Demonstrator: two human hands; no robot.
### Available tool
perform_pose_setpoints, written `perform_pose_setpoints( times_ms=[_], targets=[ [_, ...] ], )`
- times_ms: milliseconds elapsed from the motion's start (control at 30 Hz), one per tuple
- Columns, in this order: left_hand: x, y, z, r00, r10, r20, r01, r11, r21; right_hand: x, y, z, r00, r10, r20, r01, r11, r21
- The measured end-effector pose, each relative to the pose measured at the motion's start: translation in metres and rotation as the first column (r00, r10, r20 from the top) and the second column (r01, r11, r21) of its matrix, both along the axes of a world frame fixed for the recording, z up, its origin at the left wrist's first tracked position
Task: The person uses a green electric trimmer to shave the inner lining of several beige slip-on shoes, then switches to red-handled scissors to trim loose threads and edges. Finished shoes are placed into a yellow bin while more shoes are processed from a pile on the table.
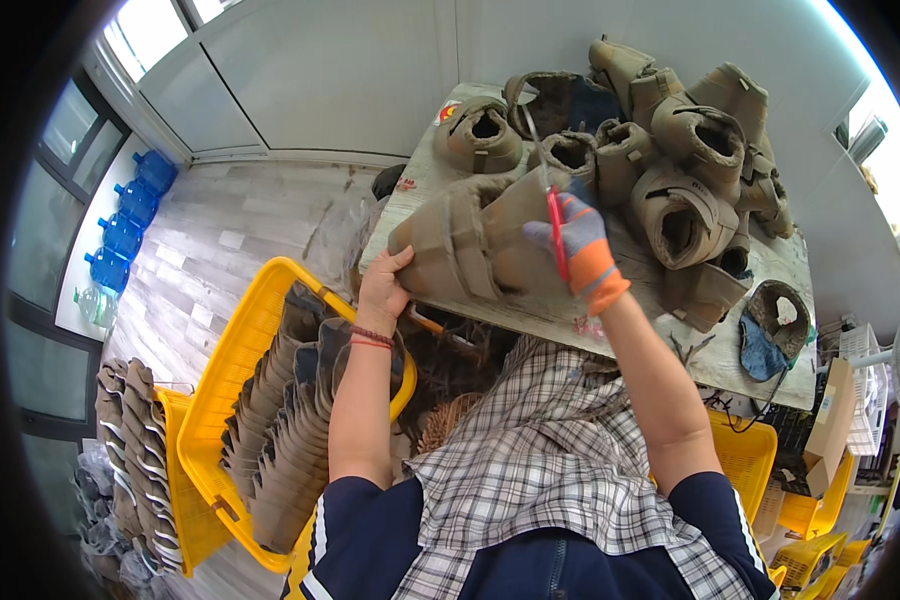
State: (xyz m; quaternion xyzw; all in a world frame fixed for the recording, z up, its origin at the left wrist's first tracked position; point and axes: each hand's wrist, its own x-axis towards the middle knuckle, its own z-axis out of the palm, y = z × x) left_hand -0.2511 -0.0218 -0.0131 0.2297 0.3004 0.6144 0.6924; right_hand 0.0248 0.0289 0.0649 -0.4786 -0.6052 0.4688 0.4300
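Note:
Brown fleece-lined shoe uppers point(445, 245) lie nested in a row at the near left of the table. My bare left hand point(383, 285) grips the left end of this row, its thumb on top and the other fingers mostly hidden. Over the right end, my right hand point(585, 250), in a grey and orange glove, is closed around red-handled scissors point(557, 225). The blades point away from me, toward the rounded shoe uppers beyond, and are slightly blurred. I cannot tell whether they touch any material.
A pile of sewn brown shoe uppers point(705, 140) covers the far right of the table point(425, 180). A dark-lined piece point(773, 330) lies at its right edge. Left of me stands a yellow basket point(215, 400) with stacked uppers. Blue water bottles point(122, 235) line the wall.

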Motion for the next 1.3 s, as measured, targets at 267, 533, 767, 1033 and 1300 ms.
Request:
perform_pose_setpoints(
  times_ms=[267,533,767,1033,1300],
  targets=[
    [0.031,0.006,0.028,0.996,-0.020,-0.084,0.027,0.996,0.081,-0.023,0.006,-0.042,0.897,0.039,-0.440,0.003,0.996,0.094],
    [0.030,0.031,0.031,0.825,0.030,-0.564,-0.037,0.999,-0.001,-0.020,-0.018,-0.084,0.693,-0.200,-0.692,-0.023,0.954,-0.299],
    [0.032,0.083,0.078,0.153,0.526,-0.837,-0.028,0.849,0.528,0.079,-0.035,0.032,0.645,0.002,0.764,0.149,0.980,-0.129],
    [0.153,0.241,0.086,-0.311,0.410,-0.857,0.609,0.778,0.152,0.068,0.042,0.119,-0.070,0.007,0.998,-0.127,0.992,-0.016],
    [0.162,0.281,0.065,0.001,0.390,-0.921,0.518,0.787,0.334,0.067,0.108,0.119,-0.256,0.179,0.950,-0.133,0.967,-0.218]
  ],
)
